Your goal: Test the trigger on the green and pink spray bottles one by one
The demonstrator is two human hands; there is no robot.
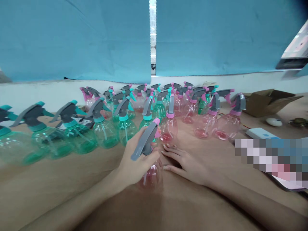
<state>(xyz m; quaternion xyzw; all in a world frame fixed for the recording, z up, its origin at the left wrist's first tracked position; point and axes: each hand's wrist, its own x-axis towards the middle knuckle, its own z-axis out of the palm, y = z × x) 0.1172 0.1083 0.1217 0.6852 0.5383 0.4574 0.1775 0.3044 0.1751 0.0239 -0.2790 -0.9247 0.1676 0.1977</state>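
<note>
A pink spray bottle (151, 175) with a grey and pink trigger head stands at the front centre of the table. My left hand (138, 157) is wrapped round its neck, just under the spray head. To the right of that bottle, my right hand (186, 162) rests low over the tabletop, fingers apart and holding nothing. Another pink spray bottle (169, 128) stands just beyond my fingertips. Green spray bottles (106, 133) form a row on the left, and two pink ones (227, 125) stand to the right.
Several more pink and green bottles crowd the back of the wooden table (101, 179). An open cardboard box (267, 102), a white mouse (273, 122) and a white box (263, 133) lie at the right, beside a blurred-out flat item. Blue curtains (77, 38) hang behind.
</note>
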